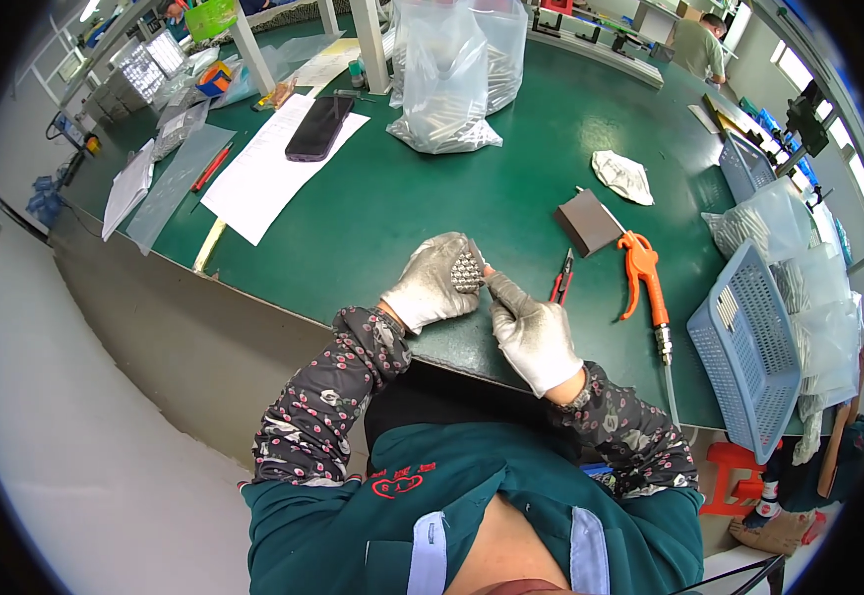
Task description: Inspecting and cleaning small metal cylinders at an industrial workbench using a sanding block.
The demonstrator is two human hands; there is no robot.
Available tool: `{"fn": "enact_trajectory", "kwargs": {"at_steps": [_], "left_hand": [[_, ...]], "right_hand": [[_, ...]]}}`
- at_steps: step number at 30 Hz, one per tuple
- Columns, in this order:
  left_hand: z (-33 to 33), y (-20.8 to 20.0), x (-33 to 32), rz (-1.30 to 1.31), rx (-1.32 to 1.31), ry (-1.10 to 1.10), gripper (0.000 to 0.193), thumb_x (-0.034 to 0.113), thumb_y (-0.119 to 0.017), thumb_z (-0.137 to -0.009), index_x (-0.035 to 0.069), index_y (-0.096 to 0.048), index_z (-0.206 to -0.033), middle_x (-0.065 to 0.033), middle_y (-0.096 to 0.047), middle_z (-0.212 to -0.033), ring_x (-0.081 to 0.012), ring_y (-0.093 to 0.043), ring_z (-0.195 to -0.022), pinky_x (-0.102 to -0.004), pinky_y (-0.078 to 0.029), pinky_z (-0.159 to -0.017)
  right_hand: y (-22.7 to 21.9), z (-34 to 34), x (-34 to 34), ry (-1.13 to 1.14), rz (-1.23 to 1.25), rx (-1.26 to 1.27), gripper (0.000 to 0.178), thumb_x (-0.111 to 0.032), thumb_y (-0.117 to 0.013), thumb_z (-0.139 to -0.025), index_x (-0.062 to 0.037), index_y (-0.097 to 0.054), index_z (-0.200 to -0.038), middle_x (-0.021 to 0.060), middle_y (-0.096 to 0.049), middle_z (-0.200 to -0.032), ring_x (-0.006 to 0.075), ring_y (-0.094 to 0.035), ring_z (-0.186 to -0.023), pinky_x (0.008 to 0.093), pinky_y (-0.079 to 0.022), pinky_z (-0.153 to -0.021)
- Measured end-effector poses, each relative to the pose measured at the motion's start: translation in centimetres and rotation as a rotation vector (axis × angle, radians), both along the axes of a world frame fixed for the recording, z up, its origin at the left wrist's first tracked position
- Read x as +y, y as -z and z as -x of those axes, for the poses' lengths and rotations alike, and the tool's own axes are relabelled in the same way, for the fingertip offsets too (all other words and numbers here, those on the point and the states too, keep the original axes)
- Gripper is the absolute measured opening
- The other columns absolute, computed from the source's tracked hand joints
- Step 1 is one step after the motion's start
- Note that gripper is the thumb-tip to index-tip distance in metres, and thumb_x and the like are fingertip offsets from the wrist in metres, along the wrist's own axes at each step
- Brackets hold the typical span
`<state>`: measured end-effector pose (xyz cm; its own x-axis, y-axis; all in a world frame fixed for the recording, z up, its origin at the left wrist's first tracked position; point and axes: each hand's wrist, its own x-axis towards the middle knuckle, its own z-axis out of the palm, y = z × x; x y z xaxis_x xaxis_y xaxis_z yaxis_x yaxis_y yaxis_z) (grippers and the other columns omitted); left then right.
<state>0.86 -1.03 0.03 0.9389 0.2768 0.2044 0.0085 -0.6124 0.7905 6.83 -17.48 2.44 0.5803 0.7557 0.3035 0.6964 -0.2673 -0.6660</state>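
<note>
My left hand (430,286), in a grey work glove, is closed around a bundle of small metal rods (467,269) with their ends facing me. My right hand (532,332), also gloved, touches the bundle's right side with its index finger and thumb. Both hands hover over the near edge of the green table (402,213). Red-handled pliers (561,278) lie just right of my right hand. An orange air blow gun (642,270) with a hose lies further right, next to a grey block (588,221).
A blue basket (749,347) with metal parts sits at the right edge, another blue basket (746,164) behind it. Clear bags of rods (452,74) stand at the back. A dark phone (319,127) rests on white papers (268,174). A crumpled cloth (622,176) lies mid-right. Another person (698,45) works far back.
</note>
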Motion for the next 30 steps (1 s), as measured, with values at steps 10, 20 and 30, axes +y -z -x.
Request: {"fn": "enact_trajectory", "kwargs": {"at_steps": [10, 20, 30], "left_hand": [[0.1, 0.5, -0.2, -0.078, -0.129, -0.078, 0.039, 0.017, -0.070, -0.056, 0.003, -0.054, -0.089, -0.0118, -0.056, -0.084, -0.0319, -0.055, -0.086, -0.0388, -0.046, -0.077], [0.0, 0.5, 0.0, 0.008, -0.077, -0.032, 0.038, 0.019, -0.071, -0.056, 0.003, -0.056, -0.088, -0.0128, -0.056, -0.086, -0.0326, -0.056, -0.085, -0.0409, -0.046, -0.077], [0.0, 1.6, 0.2, -0.093, -0.087, -0.080, 0.043, 0.020, -0.073, -0.057, 0.002, -0.055, -0.092, -0.0133, -0.057, -0.090, -0.0327, -0.056, -0.089, -0.0399, -0.044, -0.083]], "right_hand": [[0.9, -0.2, 1.4, 0.064, -0.242, 0.034, 0.031, -0.010, -0.056, -0.080, -0.0118, -0.060, -0.111, 0.0183, -0.061, -0.071, 0.0327, -0.062, -0.062, 0.0395, -0.049, -0.054], [0.1, 0.4, 1.0, 0.056, -0.027, 0.012, 0.031, -0.010, -0.055, -0.082, -0.0091, -0.059, -0.112, 0.0190, -0.060, -0.067, 0.0302, -0.063, -0.061, 0.0372, -0.049, -0.054], [0.2, 0.7, 1.2, 0.083, -0.092, 0.091, 0.028, -0.008, -0.055, -0.084, -0.0057, -0.059, -0.112, 0.0187, -0.064, -0.090, 0.0282, -0.065, -0.076, 0.0306, -0.051, -0.062]]}}
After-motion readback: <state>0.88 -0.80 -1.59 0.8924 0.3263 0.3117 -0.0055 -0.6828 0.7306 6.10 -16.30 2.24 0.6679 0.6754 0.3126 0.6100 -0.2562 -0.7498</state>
